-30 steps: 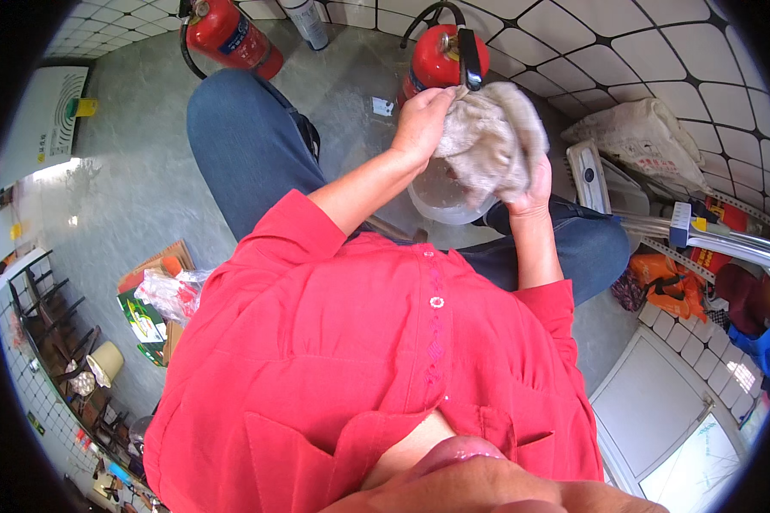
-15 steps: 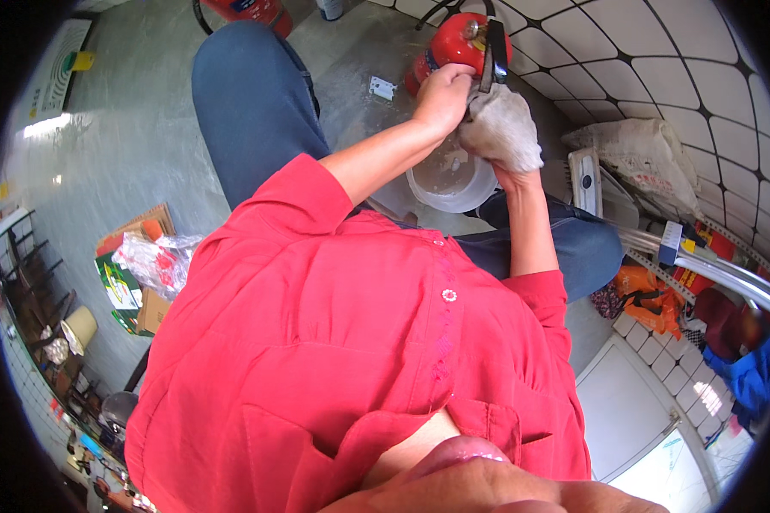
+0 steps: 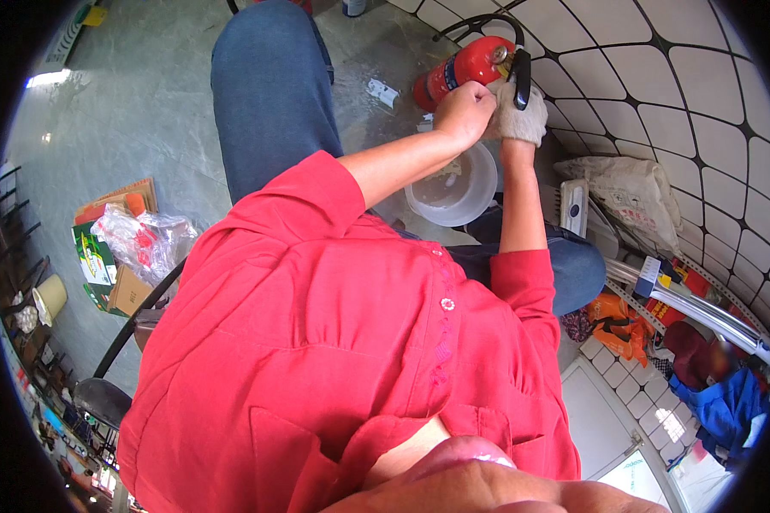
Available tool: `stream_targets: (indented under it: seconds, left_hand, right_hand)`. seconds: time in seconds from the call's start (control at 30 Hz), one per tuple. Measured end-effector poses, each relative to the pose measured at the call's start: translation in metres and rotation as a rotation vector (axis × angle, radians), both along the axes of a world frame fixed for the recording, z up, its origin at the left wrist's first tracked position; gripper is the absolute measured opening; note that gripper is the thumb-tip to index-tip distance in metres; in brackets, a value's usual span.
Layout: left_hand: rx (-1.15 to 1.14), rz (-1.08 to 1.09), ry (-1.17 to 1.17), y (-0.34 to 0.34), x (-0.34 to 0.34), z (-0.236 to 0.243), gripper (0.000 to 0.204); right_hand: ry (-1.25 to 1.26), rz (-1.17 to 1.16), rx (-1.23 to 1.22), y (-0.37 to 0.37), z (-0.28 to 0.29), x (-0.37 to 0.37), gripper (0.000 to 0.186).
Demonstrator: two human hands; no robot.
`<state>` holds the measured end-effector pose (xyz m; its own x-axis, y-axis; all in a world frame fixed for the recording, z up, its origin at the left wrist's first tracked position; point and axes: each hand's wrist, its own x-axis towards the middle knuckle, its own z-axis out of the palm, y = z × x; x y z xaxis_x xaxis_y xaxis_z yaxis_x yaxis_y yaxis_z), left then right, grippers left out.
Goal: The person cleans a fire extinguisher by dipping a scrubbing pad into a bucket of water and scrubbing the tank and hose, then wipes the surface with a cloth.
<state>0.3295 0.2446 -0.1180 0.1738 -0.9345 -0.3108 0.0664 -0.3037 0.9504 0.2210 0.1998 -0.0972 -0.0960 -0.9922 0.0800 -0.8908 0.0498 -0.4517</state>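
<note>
A red fire extinguisher leans at a tilt near the tiled wall, its valve end toward me. Its black lever or hose end hangs over my right hand. My left hand is closed beside the valve; what its curled fingers grip is hidden. A fuzzy grey mitt-like cloth covers my right hand up to the wrist, against the extinguisher's valve end, and hides its fingers. Below both hands stands a translucent white bucket with some liquid in it.
A small white card-like piece lies on the wet grey floor. To the right are a white sack and metal tubing by the tiled wall. Cardboard and crumpled plastic lie at left.
My covered right hand has moved up, closer to the extinguisher's valve. My left hand stays closed by it. The extinguisher appears more tilted, and the whole view has shifted a little.
</note>
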Motion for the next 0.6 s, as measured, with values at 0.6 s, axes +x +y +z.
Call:
stream_targets:
  seconds: [0.6]
  left_hand:
    - [0.02, 0.111, -0.059, -0.035, 0.015, -0.033, 0.032]
  right_hand:
    - [-0.352, -0.028, 0.0, 0.017, 0.003, 0.013, 0.024]
